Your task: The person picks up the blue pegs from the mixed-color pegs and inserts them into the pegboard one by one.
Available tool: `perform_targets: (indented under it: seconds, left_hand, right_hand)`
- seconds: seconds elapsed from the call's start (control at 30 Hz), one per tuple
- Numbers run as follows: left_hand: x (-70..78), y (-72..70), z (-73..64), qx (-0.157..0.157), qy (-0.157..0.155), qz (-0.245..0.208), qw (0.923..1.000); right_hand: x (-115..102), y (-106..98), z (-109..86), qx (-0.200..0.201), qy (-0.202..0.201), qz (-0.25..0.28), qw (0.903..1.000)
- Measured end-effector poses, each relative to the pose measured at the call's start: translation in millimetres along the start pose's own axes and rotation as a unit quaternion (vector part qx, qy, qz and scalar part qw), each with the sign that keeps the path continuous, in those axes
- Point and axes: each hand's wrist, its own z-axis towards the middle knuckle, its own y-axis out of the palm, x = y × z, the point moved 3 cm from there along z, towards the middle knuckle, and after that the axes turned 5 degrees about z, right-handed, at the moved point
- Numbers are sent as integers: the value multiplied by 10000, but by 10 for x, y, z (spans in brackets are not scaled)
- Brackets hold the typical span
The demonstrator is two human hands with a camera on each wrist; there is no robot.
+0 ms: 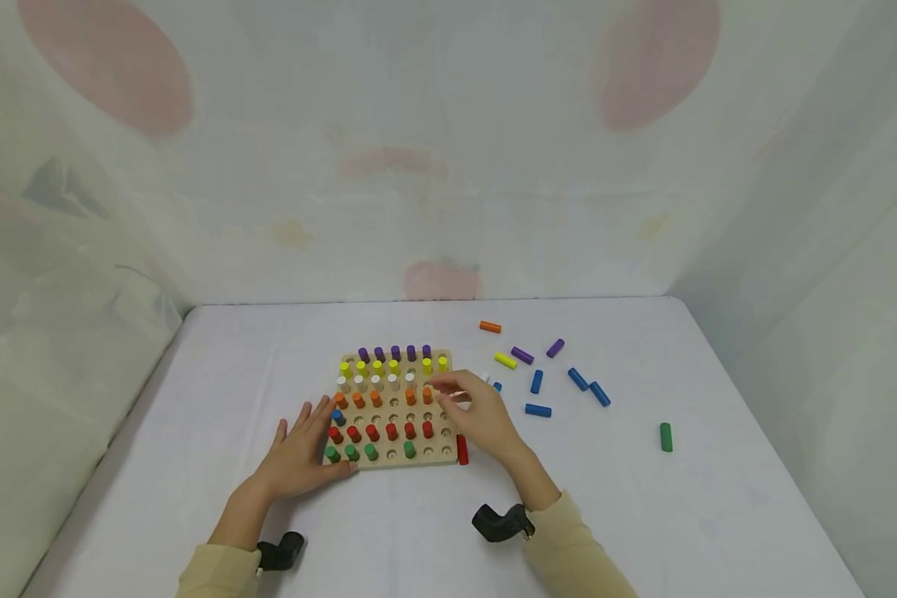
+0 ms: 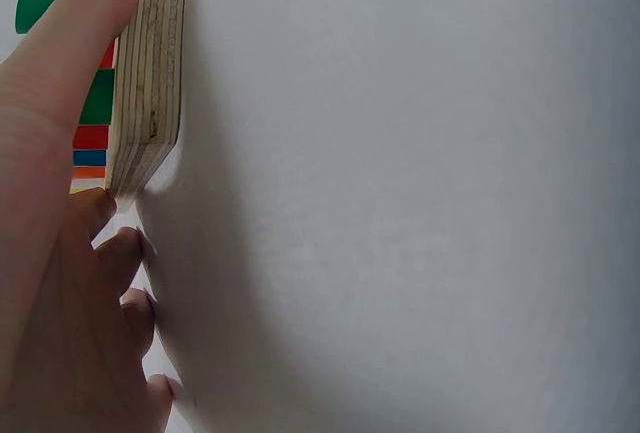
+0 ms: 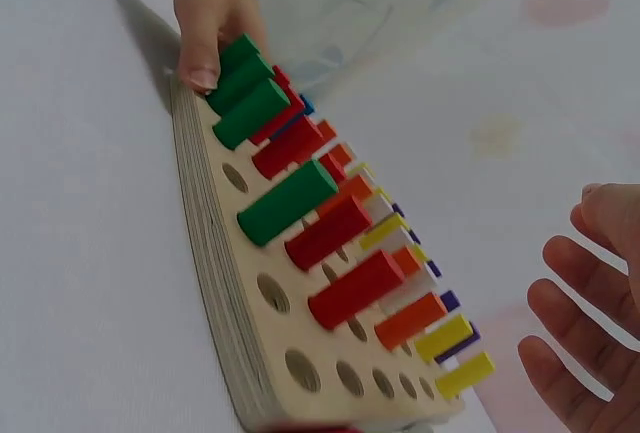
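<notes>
A wooden pegboard (image 1: 438, 443) carries rows of upright coloured pegs: purple (image 1: 395, 353) at the back, then yellow (image 1: 378, 368), white (image 1: 377, 383), orange (image 1: 376, 399), one blue peg (image 1: 338, 418), red (image 1: 391, 432) and green (image 1: 409, 449) in front. Several holes stand empty. My left hand (image 1: 291, 465) touches the board's front left corner, thumb along the front edge and fingers spread beside the left edge. Over the board's right side hovers my right hand (image 1: 482, 415), near the end of the orange row. In the right wrist view its fingers (image 3: 565, 313) are apart, with no peg visible between them.
Loose pegs lie on the white table right of the board: blue (image 1: 538, 410), purple (image 1: 556, 348), yellow (image 1: 505, 360), orange (image 1: 490, 327) and a farther green one (image 1: 666, 437). A red peg (image 1: 462, 449) lies against the board's right edge. My right hand partly hides a white peg.
</notes>
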Motion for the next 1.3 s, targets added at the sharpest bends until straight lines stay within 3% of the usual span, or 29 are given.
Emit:
perform_targets:
  seconds: [0.33,0.77,1.03,1.3]
  left_hand:
    - [14,-4,9,-103,-44,20,9999]
    - [45,-13,18,-100,-54,-8,9999]
    - [35,12,22,-98,-61,-34,9999]
    - [26,35,20,-114,-63,-25,9999]
  right_hand:
    - [200,-240,-173,419,369,-66,9984]
    - [446,-439,-412,435,955,-606,9926]
    - [533,-501,-546,493,953,-1134,9877]
    - [605,-537,-624,358,1340,-1238,9826]
